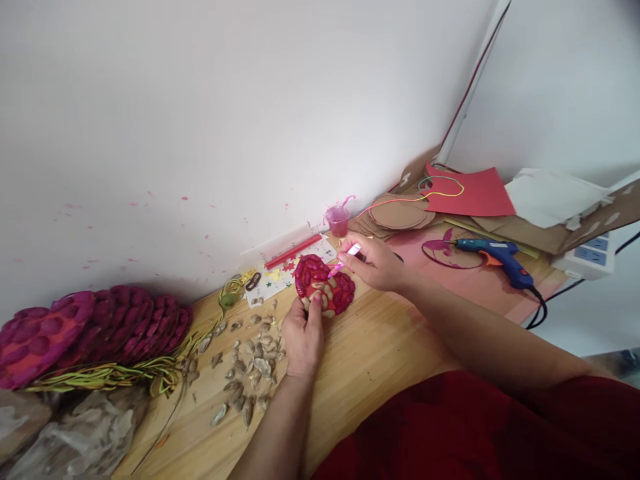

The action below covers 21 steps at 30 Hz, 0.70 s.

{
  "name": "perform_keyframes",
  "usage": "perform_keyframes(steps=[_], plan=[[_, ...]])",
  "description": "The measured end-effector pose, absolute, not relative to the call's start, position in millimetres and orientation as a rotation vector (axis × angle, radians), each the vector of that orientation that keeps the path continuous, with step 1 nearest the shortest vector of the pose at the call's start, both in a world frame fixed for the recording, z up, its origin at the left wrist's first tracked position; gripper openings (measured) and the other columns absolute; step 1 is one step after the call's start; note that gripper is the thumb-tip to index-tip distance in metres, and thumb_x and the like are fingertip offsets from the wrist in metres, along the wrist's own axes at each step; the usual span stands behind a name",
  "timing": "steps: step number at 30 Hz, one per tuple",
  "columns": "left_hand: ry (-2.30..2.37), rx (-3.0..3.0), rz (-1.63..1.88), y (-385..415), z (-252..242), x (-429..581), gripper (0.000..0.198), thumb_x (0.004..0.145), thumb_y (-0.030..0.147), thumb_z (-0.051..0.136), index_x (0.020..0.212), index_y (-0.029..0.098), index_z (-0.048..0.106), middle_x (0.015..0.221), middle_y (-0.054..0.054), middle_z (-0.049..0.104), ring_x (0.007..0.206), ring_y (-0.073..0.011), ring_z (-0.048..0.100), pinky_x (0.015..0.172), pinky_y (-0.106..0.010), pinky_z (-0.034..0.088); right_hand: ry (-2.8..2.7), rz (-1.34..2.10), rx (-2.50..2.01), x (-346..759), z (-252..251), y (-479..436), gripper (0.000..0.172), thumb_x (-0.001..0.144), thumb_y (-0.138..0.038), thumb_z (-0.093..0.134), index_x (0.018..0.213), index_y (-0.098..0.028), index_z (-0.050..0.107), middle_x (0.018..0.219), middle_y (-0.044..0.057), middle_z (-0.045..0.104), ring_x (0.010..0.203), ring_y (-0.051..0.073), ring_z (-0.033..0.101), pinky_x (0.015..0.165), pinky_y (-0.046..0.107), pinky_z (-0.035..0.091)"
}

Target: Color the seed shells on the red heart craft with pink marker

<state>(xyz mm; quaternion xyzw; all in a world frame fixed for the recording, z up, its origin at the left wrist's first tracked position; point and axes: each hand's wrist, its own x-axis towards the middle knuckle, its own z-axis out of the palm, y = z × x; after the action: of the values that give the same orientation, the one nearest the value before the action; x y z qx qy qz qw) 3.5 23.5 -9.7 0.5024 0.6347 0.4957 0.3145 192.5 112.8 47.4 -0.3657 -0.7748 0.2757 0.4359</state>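
My left hand [305, 327] grips the lower edge of a round red disc [345, 293] covered with peanut shells. Most of its shells are coated in dark pink paint, while several near the thumb are bare tan. Between the fingers of my right hand [373, 260] is a paintbrush [345, 261] with a white handle and a pink-stained tip, touching the disc's upper part. Just beyond stands a clear plastic cup [337, 220] of pink paint. Loose peanut shells [263, 365] lie scattered on the wooden table [360, 373] left of my left hand.
Painted discs [125, 327] stand in a row at left, above green-yellow cords [107, 377] and a plastic bag [85, 433]. A blue glue gun [507, 257], cardboard circles [400, 212], red paper [470, 191] and a power strip [587, 257] lie at right. The paint-spotted wall [200, 133] borders the table.
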Motion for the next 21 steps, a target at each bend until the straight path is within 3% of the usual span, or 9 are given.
perform_keyframes(steps=[14,21], plan=[[1.707,1.324,1.292,23.5,-7.8,3.5,0.039,0.092,0.054,0.058,0.086,0.017,0.069,0.082,-0.004,0.074,0.077,-0.0188,0.063,0.074,-0.027,0.046,-1.903,0.556,-0.889,193.9,45.7,114.2,0.013,0.093,-0.032,0.059,0.085,-0.022,0.054,0.075,0.000,0.062,0.065,0.014,0.051,0.063,0.028,0.038],[1.735,1.297,1.294,24.6,-9.0,2.1,0.038,0.092,0.053,0.058,0.085,0.017,0.069,0.076,-0.002,0.072,0.072,-0.0175,0.061,0.070,-0.027,0.044,-2.101,0.572,-0.812,193.9,51.0,106.3,0.012,0.093,-0.030,0.059,0.086,-0.021,0.056,0.068,-0.002,0.060,0.060,0.013,0.050,0.062,0.027,0.035]])
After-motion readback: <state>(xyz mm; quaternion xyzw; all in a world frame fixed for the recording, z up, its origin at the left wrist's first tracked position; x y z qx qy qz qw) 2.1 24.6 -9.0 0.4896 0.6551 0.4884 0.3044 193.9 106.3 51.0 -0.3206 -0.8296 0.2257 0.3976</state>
